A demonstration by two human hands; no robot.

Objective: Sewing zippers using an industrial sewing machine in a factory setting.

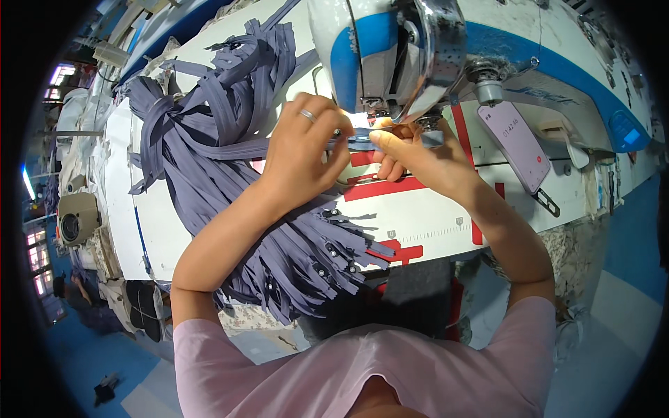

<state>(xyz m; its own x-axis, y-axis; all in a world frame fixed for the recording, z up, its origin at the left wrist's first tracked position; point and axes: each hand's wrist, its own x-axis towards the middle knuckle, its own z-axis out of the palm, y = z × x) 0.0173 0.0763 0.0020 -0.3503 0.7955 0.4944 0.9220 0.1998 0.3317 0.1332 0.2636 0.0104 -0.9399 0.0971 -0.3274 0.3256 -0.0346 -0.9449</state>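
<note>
A grey-blue zipper (362, 139) stretches between my two hands just in front of the needle of a white and blue sewing machine (362, 52). My left hand (301, 143), with a ring on one finger, pinches the zipper near a small dark slider. My right hand (428, 157) grips the zipper's other side between thumb and fingers, beside the presser foot (376, 110). A lamp lights this spot brightly. Left of my hands lies a big bundle of matching zippers (209, 153), tied with a strip. Their loose ends, several with dark sliders, hang over the table's front edge.
Right of my hands a phone (516, 146) rests on the white table (435, 240), with a small dark metal tool (547, 203) at its lower end. Red tape strips (383, 188) and a printed ruler mark the tabletop. Another person (80, 299) is at the far left.
</note>
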